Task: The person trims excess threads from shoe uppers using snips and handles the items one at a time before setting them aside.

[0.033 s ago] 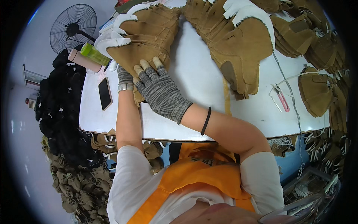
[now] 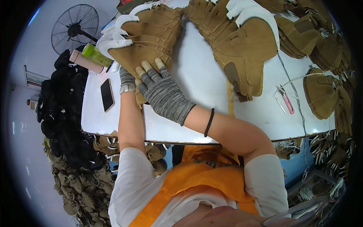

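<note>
A row of overlapping brown boot uppers [image 2: 147,53] lies on the white table, left of the middle, with white toothed edging [image 2: 120,44] along their curved ends. Flat against the nearest upper rests my right hand [image 2: 163,90], in a grey knit glove with pale fingertips; its fingers are stretched out. My left hand [image 2: 127,80], gloved in grey too, reaches beneath that same upper, so its fingers are hidden. A second row of brown uppers [image 2: 245,49] fans out to the right, out of reach of both hands' fingers.
On the table's left lie a phone [image 2: 107,95], a green-lidded bottle [image 2: 96,56] and a pink cup [image 2: 86,61]. A pink cutter [image 2: 288,104] and a grey cord [image 2: 297,96] lie right, near more stacked brown pieces [image 2: 320,94]. Black pieces [image 2: 60,109] are piled beyond the left edge.
</note>
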`<move>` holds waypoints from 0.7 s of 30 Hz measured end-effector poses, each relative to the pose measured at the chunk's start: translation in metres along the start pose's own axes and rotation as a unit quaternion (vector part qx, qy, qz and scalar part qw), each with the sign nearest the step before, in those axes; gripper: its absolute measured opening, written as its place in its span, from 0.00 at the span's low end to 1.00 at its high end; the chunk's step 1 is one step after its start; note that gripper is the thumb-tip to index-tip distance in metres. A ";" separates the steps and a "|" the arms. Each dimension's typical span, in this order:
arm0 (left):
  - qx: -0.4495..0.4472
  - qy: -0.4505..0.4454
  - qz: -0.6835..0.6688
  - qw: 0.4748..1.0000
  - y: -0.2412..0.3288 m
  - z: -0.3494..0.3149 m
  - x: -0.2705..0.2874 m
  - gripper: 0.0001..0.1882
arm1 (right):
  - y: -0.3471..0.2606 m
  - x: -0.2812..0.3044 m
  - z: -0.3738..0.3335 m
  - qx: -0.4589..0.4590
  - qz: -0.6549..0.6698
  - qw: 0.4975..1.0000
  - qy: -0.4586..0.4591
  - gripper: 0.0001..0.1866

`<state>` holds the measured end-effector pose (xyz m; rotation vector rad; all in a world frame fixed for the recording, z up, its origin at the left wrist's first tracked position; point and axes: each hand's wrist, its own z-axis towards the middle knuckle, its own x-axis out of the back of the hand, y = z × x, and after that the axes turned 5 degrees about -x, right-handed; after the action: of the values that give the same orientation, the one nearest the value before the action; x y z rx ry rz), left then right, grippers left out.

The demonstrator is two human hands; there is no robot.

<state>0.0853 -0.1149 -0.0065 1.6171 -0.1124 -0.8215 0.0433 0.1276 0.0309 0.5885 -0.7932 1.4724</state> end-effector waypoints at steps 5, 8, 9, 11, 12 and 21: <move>0.002 -0.005 0.011 1.000 0.002 -0.010 0.006 0.25 | -0.001 -0.011 -0.008 0.042 0.087 0.994 0.045 0.20; -0.002 -0.008 0.012 1.000 0.004 -0.009 0.008 0.25 | -0.008 -0.013 -0.009 0.041 0.071 0.996 -0.031 0.25; -0.003 -0.010 0.009 1.000 0.004 -0.009 0.008 0.25 | -0.008 -0.014 -0.009 0.041 0.075 0.996 -0.017 0.25; -0.006 -0.015 0.008 1.000 0.006 -0.004 0.007 0.25 | -0.005 -0.017 -0.009 0.042 0.086 0.995 0.010 0.25; -0.008 -0.018 0.005 1.000 0.006 -0.003 0.006 0.25 | -0.005 -0.021 -0.008 0.035 0.100 0.994 0.011 0.25; -0.016 -0.026 -0.011 0.999 0.003 0.002 0.008 0.26 | -0.004 -0.016 -0.006 0.065 0.083 0.994 -0.017 0.26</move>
<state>0.0914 -0.1213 -0.0076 1.5706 -0.1182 -0.8794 0.0490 0.1221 0.0154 0.6593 -0.7911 1.6808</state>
